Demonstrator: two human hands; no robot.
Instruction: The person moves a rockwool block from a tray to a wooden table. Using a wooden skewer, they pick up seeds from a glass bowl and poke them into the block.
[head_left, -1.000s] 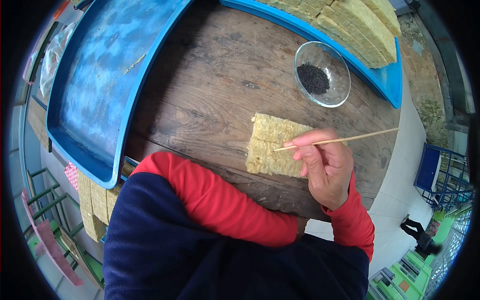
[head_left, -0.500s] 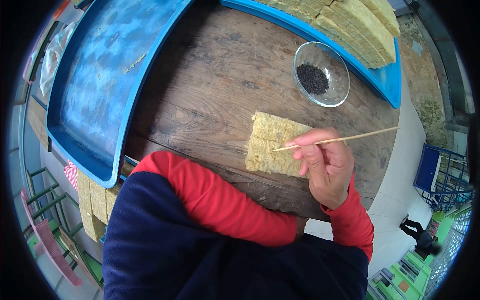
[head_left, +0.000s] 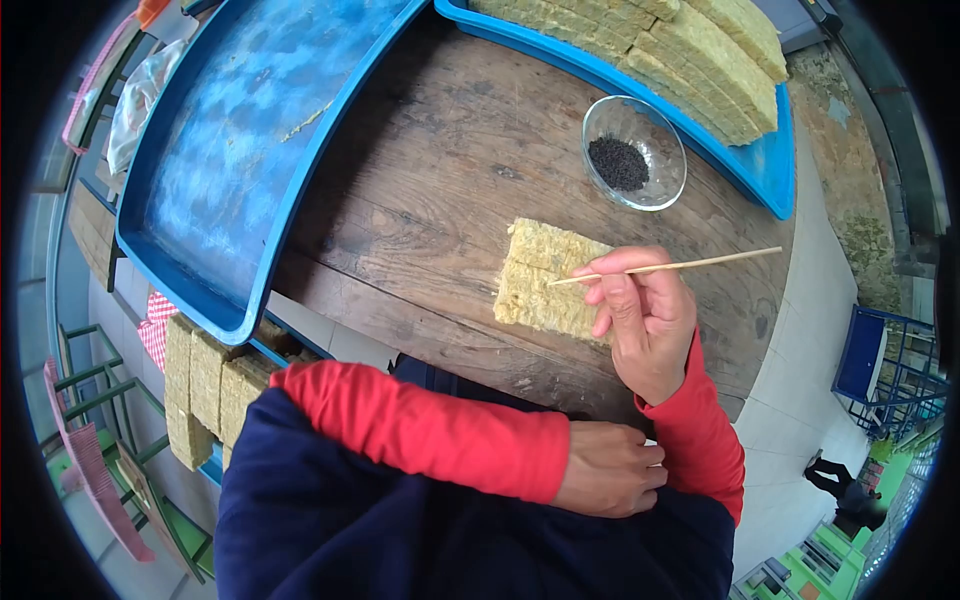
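My right hand (head_left: 650,325) pinches a thin wooden skewer (head_left: 715,260) between thumb and fingers. The skewer's pointed tip is right at the top face of a yellowish fibrous growing-medium slab (head_left: 530,285), scored into small blocks and lying flat on the table. My fingers cover the slab's right part. Beyond the hand stands a clear glass bowl (head_left: 665,165) with small black seeds (head_left: 619,163) heaped at one side. My left hand (head_left: 612,470) is held across my body near the right forearm, back up, fingers curled; its palm is hidden.
A blue tray (head_left: 265,225) stands at the left of the wooden table (head_left: 400,220). Another blue tray (head_left: 783,185) at the back holds stacked slabs (head_left: 700,75). More blocks (head_left: 205,375) sit lower left. A person (head_left: 855,500) is far off at the right.
The view has shifted a little. My left hand, mostly hidden before, now shows beyond its sleeve. The right hand keeps the skewer, its tip still at the slab.
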